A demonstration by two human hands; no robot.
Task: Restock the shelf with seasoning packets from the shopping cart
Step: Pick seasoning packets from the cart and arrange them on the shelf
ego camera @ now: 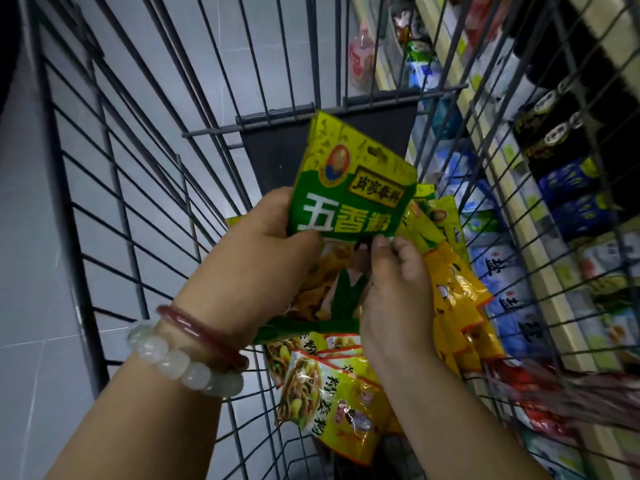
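Above the shopping cart [145, 188], the left hand [263, 251] and right hand [398, 282] are both pinching a green seasoning packet [349, 199]; fingers are gripping its lower half. Likely light, limp, slick; side edges are offering surest hold.

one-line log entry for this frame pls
phase: picking from cart | left hand: holds green seasoning packet | right hand: pinches its lower edge | more packets in cart | shelf: right

Top packet [349, 188] showing green band, white characters, yellow header; cart [114, 174] wire showing grey; bracelets showing red [204, 336] and white [180, 363].
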